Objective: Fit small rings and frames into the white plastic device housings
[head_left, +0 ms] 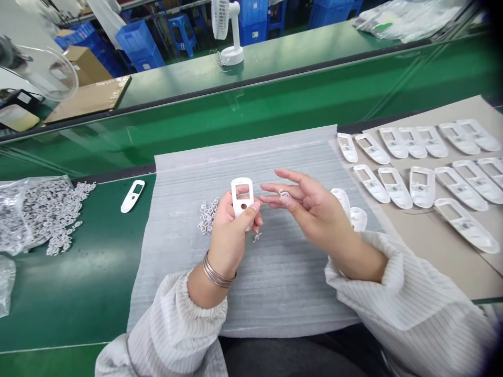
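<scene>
My left hand (231,225) is closed round a white plastic shell (241,196) with a rectangular window and a round hole, held upright above a white foam sheet (259,272). My right hand (306,207) hovers just to the right of it, pinching a tiny clear button piece (283,193) between thumb and fingers, the other fingers stretched out. A small heap of the same clear pieces (207,214) lies on the foam left of my left hand. One loose piece (257,237) lies under my left hand. Two white shells (351,209) lie behind my right hand.
Several white shells (420,173) lie in rows on a cardboard sheet (440,272) at right. A plastic bag of clear pieces (27,214) spills onto the green bench at left, near a lone shell (132,196). A green conveyor (251,112) and a small white fan (230,31) stand behind.
</scene>
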The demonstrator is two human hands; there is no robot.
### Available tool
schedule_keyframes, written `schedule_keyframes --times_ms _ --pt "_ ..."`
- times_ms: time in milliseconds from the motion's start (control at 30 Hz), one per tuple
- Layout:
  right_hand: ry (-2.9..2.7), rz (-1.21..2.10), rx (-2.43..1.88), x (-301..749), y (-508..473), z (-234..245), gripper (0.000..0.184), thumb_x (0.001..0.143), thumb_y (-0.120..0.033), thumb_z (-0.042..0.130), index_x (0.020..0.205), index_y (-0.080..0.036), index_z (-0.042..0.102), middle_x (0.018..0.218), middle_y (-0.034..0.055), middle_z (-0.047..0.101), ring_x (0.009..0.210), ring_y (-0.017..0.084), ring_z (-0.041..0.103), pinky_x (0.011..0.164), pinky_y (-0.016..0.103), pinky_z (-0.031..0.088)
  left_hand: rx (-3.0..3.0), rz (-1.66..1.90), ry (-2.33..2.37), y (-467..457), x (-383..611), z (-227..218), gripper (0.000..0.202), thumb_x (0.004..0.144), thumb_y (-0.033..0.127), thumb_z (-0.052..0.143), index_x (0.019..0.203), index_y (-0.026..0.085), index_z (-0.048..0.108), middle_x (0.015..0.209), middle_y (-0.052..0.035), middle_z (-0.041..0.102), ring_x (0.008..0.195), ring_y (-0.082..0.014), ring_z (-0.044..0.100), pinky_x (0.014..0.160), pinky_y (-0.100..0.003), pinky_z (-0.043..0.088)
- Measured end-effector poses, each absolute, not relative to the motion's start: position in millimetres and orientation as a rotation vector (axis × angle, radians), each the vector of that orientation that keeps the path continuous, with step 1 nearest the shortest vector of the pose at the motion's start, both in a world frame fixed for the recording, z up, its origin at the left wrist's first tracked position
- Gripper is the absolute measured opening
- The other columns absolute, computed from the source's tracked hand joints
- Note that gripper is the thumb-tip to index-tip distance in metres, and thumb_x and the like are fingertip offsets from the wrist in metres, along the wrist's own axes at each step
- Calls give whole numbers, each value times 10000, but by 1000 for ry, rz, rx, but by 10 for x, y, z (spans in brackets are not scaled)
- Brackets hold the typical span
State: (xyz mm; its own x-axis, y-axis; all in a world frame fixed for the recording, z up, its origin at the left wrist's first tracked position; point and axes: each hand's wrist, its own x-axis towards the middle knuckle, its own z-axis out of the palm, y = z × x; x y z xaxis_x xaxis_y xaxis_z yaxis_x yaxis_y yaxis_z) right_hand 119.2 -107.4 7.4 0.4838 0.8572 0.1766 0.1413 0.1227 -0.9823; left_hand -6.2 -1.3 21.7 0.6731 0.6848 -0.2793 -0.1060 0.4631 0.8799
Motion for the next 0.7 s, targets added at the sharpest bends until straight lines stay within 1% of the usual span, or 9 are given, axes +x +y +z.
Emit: schedule_keyframes --times_ms 33,100,167,233,333,400,500,600,700 --pt "-945 656 -1403 1189 -1076 76 361 1028 -324 551 1357 -195 475 1220 98 686 1013 196 716 934 390 579 984 550 691 -16 -64 216 444 751 259 775 1110 189 524 788 24 616 562 -63 542 485 -161 415" --pt "-936 611 -1474 1192 -1076 92 264 1000 -330 605 1224 -191 600 1094 71 730 920 191 730 858 361 596 993 571 693 -15 -68 207 430 753 252 768 1105 194 528 841 13 636 581 -64 555 502 -168 431" --pt "-1000 486 -1546 1203 -1072 128 168 951 -309 668 1072 -196 701 1017 57 736 895 191 715 772 322 596 986 573 679 -9 -73 199 398 767 261 751 1098 193 542 859 1 649 594 -73 565 514 -177 441" --pt "-1091 358 -1593 1211 -1070 172 129 917 -273 693 1014 -211 750 983 55 723 908 193 687 721 299 585 948 553 637 -4 -77 192 369 806 312 710 1119 182 565 883 -24 665 620 -94 592 532 -196 465" --pt "-1114 321 -1626 1205 -1076 208 177 919 -271 682 1074 -213 744 953 48 712 851 183 672 721 300 583 850 469 572 -3 -75 181 358 872 379 617 1157 163 600 956 -66 678 716 -136 646 600 -230 524" --pt "-1163 283 -1679 1192 -1081 194 151 939 -280 672 1055 -208 736 930 40 719 807 177 673 731 303 570 784 400 565 -6 -71 171 333 903 373 569 1156 163 616 1020 -79 674 802 -163 667 658 -257 556" --pt "-1407 24 -1701 1178 -1070 127 132 979 -242 627 1025 -196 742 925 53 711 833 181 656 747 301 530 705 338 568 -16 -66 160 322 929 351 519 1172 168 624 1095 -90 665 901 -192 666 721 -292 572" --pt "-1551 -242 -1665 1179 -1040 57 151 988 -219 606 1013 -192 752 887 63 658 816 175 592 723 290 493 656 318 543 -26 -68 163 323 916 299 521 1192 165 622 1084 -82 672 915 -172 650 757 -269 558" --pt "-1583 -333 -1679 1186 -1019 27 146 984 -217 611 966 -204 755 837 52 601 778 166 528 698 285 456 650 296 500 -36 -73 175 362 840 199 550 1189 156 634 1063 -71 676 903 -145 636 786 -239 541"
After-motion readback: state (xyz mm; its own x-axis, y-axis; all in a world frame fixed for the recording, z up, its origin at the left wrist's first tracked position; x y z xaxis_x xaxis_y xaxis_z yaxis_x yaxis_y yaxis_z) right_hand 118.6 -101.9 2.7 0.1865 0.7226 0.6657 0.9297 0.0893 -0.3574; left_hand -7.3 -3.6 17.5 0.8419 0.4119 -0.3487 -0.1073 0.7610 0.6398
